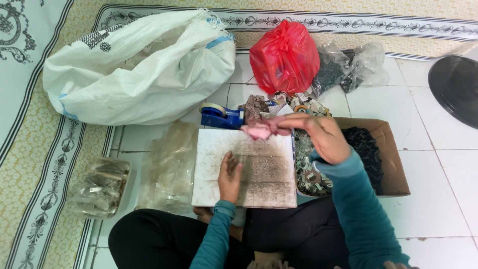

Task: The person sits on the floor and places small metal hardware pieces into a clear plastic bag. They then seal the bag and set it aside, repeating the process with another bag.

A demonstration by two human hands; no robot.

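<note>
I was sitting cross-legged on the tiled floor (433, 199) with a white board (246, 169) across my lap, its surface smeared with dark grime. My left hand (229, 178) lay flat on the board near its lower left, fingers together and pressing down, holding nothing. My right hand (318, 133) was raised over the board's top right corner, fingers pinched around a small pink cloth (258, 131) that touched the upper edge. I judged this as the wiping step, with only the top strip looking cleaner and most of the dirt left lower down. The next stroke called for the left hand to steady the board while the cloth dragged down across the darker patch, without knocking the cardboard box (386, 154) of dark bits just beside it. A blue tape dispenser (221, 117) sat just beyond the board, with 1 red bag (285, 57) and a big white sack (142, 69) farther back.
</note>
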